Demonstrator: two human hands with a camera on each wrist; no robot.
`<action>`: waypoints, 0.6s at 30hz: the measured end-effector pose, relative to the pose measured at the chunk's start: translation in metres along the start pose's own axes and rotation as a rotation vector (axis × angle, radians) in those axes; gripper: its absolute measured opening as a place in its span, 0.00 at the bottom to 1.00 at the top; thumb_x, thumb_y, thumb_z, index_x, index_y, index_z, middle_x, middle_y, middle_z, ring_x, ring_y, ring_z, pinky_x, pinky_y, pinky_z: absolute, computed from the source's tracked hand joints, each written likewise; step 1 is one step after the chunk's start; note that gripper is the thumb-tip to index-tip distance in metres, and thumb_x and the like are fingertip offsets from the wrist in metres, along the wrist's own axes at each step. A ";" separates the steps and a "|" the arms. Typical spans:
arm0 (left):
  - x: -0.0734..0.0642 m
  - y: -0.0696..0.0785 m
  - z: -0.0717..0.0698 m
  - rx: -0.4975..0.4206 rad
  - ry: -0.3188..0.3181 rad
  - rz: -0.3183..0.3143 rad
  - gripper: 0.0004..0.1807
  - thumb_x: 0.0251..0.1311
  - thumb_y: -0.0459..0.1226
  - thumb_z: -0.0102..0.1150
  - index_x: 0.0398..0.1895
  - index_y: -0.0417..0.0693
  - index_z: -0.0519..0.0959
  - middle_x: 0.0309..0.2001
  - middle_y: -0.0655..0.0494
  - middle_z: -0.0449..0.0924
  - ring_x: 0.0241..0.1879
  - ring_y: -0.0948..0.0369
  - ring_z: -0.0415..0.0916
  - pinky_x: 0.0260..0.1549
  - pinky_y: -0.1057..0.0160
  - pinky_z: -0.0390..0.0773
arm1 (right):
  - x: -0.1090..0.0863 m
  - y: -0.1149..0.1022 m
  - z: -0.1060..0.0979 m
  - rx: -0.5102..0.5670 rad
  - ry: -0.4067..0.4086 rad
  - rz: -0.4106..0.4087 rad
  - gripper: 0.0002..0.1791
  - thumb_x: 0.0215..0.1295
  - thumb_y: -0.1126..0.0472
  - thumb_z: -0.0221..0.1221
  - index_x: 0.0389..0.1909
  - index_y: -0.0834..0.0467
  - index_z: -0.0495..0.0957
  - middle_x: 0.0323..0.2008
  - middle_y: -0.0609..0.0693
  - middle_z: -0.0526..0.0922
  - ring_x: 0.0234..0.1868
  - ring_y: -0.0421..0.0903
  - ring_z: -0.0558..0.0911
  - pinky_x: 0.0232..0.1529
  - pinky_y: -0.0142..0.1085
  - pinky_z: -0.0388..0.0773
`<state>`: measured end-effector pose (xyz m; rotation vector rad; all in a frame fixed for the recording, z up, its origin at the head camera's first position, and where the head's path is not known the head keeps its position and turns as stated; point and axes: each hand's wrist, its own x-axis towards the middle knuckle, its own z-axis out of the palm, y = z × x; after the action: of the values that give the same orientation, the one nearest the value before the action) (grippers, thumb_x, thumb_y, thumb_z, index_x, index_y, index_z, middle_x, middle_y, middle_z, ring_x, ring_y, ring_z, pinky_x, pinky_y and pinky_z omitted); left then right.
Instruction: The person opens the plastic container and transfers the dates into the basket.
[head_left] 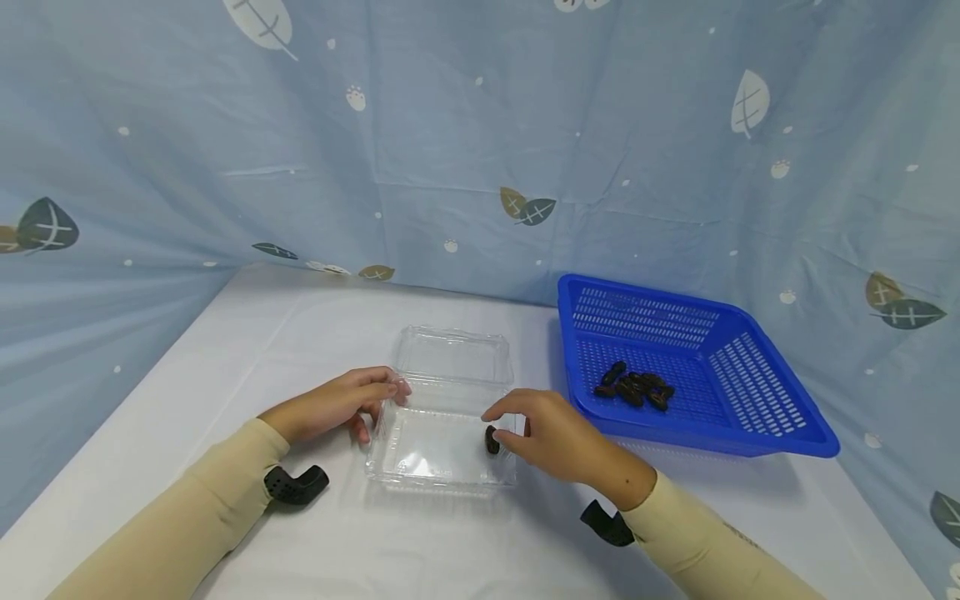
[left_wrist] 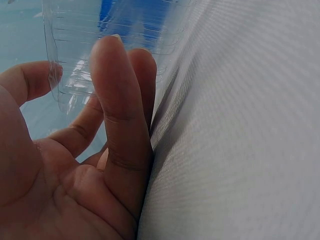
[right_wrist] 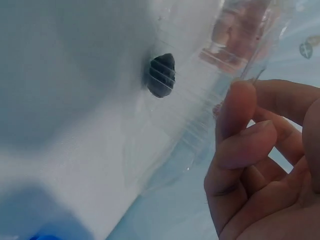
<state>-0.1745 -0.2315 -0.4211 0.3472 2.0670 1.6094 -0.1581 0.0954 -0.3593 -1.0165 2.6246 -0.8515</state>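
A clear plastic clamshell box (head_left: 442, 479) lies on the white table with its lid (head_left: 453, 357) folded back. One dark, oblong, wrinkled piece like a dried date (head_left: 491, 440) rests inside at the right; the right wrist view shows this dark piece (right_wrist: 162, 75) through the clear wall. My left hand (head_left: 345, 404) holds the box's left rim between thumb and fingers, and in the left wrist view fingers (left_wrist: 117, 90) stand against the outer wall. Over the box's right side hovers my right hand (head_left: 551, 433), thumb and index finger apart, nothing between them.
To the right stands a blue perforated basket (head_left: 701, 433) with several similar dark pieces (head_left: 633, 388) at its left. A blue curtain (head_left: 450, 125) with leaf prints hangs behind the table (head_left: 315, 550). Black wrist bands (head_left: 296, 486) sit at both sleeves.
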 end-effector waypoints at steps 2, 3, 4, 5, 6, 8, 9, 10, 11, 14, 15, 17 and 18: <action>0.000 -0.001 0.000 -0.004 -0.001 -0.001 0.23 0.76 0.48 0.46 0.61 0.38 0.70 0.53 0.43 0.74 0.25 0.62 0.73 0.23 0.63 0.82 | 0.005 0.001 0.002 -0.024 -0.017 -0.005 0.12 0.66 0.64 0.64 0.50 0.56 0.84 0.50 0.50 0.86 0.18 0.35 0.70 0.21 0.30 0.76; 0.000 -0.001 0.000 -0.005 0.000 -0.003 0.23 0.76 0.48 0.46 0.61 0.38 0.71 0.54 0.43 0.74 0.24 0.62 0.73 0.23 0.63 0.82 | 0.007 0.001 0.002 -0.036 -0.028 -0.003 0.13 0.66 0.64 0.64 0.50 0.56 0.84 0.50 0.49 0.86 0.18 0.36 0.71 0.23 0.30 0.76; 0.000 -0.001 0.000 -0.003 -0.002 -0.003 0.23 0.76 0.48 0.46 0.61 0.38 0.71 0.54 0.43 0.74 0.24 0.62 0.73 0.23 0.63 0.82 | 0.010 0.002 0.003 -0.049 -0.039 0.000 0.13 0.66 0.65 0.64 0.50 0.56 0.84 0.50 0.49 0.86 0.18 0.37 0.71 0.25 0.31 0.77; 0.000 -0.001 0.000 -0.004 -0.003 -0.003 0.23 0.76 0.48 0.46 0.61 0.38 0.71 0.54 0.43 0.74 0.24 0.62 0.73 0.23 0.63 0.82 | 0.012 0.002 0.004 -0.062 -0.048 0.000 0.13 0.66 0.65 0.64 0.50 0.56 0.84 0.50 0.49 0.86 0.21 0.38 0.74 0.28 0.32 0.79; 0.000 -0.001 0.000 -0.003 -0.004 -0.003 0.23 0.77 0.48 0.46 0.61 0.38 0.70 0.53 0.42 0.74 0.24 0.62 0.73 0.23 0.63 0.82 | 0.014 0.003 0.005 -0.077 -0.055 0.002 0.13 0.65 0.66 0.64 0.50 0.56 0.84 0.50 0.48 0.86 0.25 0.39 0.77 0.32 0.33 0.81; 0.001 -0.001 0.000 -0.004 -0.004 -0.004 0.23 0.77 0.48 0.46 0.61 0.39 0.71 0.54 0.43 0.74 0.24 0.61 0.73 0.23 0.63 0.82 | 0.017 0.004 0.007 -0.101 -0.067 0.006 0.13 0.65 0.66 0.65 0.50 0.57 0.85 0.49 0.49 0.86 0.35 0.43 0.83 0.41 0.37 0.83; 0.001 -0.001 0.000 -0.005 -0.003 -0.006 0.23 0.77 0.48 0.46 0.61 0.39 0.71 0.54 0.43 0.74 0.23 0.61 0.73 0.24 0.63 0.82 | 0.019 0.004 0.008 -0.110 -0.073 0.011 0.14 0.64 0.67 0.65 0.50 0.57 0.85 0.48 0.49 0.86 0.40 0.45 0.84 0.45 0.39 0.83; 0.001 -0.001 0.000 -0.003 -0.004 -0.005 0.23 0.77 0.48 0.46 0.61 0.39 0.71 0.54 0.42 0.74 0.23 0.61 0.73 0.24 0.63 0.82 | 0.020 0.004 0.008 -0.115 -0.079 0.017 0.14 0.64 0.67 0.65 0.50 0.57 0.85 0.48 0.49 0.87 0.45 0.46 0.84 0.49 0.41 0.83; 0.002 -0.001 0.000 -0.004 -0.001 -0.009 0.23 0.76 0.48 0.46 0.61 0.40 0.71 0.55 0.43 0.74 0.23 0.61 0.73 0.24 0.63 0.82 | 0.022 0.004 0.009 -0.121 -0.087 0.023 0.14 0.64 0.68 0.65 0.50 0.57 0.85 0.47 0.50 0.87 0.50 0.47 0.83 0.52 0.43 0.82; 0.002 -0.002 0.000 -0.003 -0.001 -0.006 0.23 0.76 0.49 0.46 0.61 0.40 0.71 0.58 0.43 0.74 0.24 0.61 0.73 0.24 0.63 0.82 | 0.025 0.004 0.011 -0.138 -0.118 0.048 0.15 0.62 0.70 0.64 0.50 0.57 0.85 0.47 0.50 0.86 0.50 0.48 0.83 0.51 0.44 0.82; 0.002 -0.002 0.000 -0.005 0.004 -0.011 0.23 0.76 0.49 0.46 0.60 0.41 0.71 0.58 0.43 0.74 0.24 0.62 0.74 0.24 0.63 0.83 | 0.026 0.004 0.011 -0.147 -0.128 0.056 0.16 0.62 0.70 0.63 0.50 0.57 0.85 0.47 0.50 0.86 0.49 0.47 0.83 0.50 0.44 0.82; 0.002 -0.002 0.000 -0.002 0.009 -0.014 0.22 0.76 0.49 0.46 0.60 0.41 0.72 0.59 0.43 0.74 0.24 0.61 0.73 0.24 0.63 0.83 | 0.027 0.003 0.012 -0.170 -0.142 0.063 0.17 0.61 0.72 0.62 0.50 0.57 0.85 0.46 0.50 0.86 0.48 0.47 0.83 0.49 0.43 0.82; 0.002 -0.002 0.000 -0.002 0.009 -0.013 0.22 0.76 0.49 0.46 0.60 0.41 0.72 0.59 0.43 0.74 0.24 0.61 0.73 0.24 0.63 0.83 | 0.027 0.002 0.012 -0.182 -0.148 0.067 0.17 0.60 0.72 0.62 0.50 0.57 0.85 0.46 0.50 0.86 0.47 0.47 0.83 0.48 0.42 0.82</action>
<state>-0.1755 -0.2310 -0.4233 0.3259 2.0696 1.6087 -0.1746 0.0730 -0.3698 -0.9867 2.6284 -0.5092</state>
